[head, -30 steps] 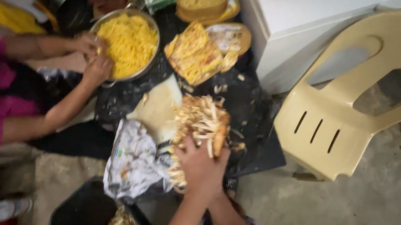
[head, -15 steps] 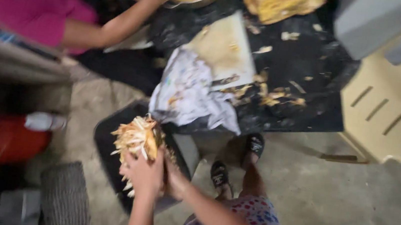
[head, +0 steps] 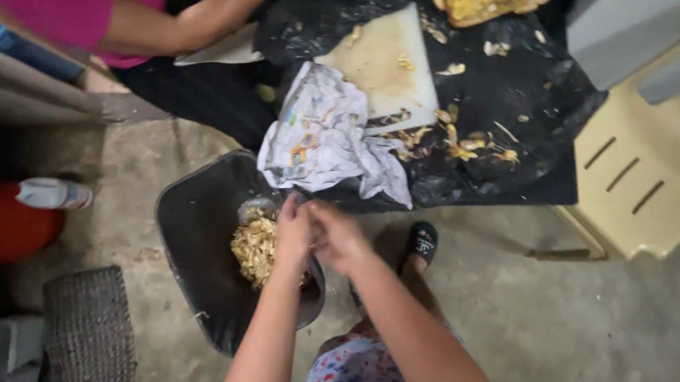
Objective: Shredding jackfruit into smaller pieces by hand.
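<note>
Head view: left hand (head: 294, 233) and right hand (head: 337, 235), loosely cupped and apparently empty, are brushing together above the bin (head: 203, 269), where clinging peelings (head: 255, 248) are risking falling beside the bin.

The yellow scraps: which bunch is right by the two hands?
The scrap pile in the black bin, beside the left hand and right hand. The other scraps lie on the black table sheet.

We see our left hand (head: 294, 233) and right hand (head: 341, 235) pressed together over a black bag (head: 198, 235) on the floor, with pale food scraps (head: 255, 247) lying in it at nine o'clock from them. Crumpled newspaper (head: 325, 138) sits at twelve o'clock on the black-covered table (head: 524, 152), beside a white cutting board (head: 384, 64). Another person's arm (head: 206, 18) reaches in at eleven.
</note>
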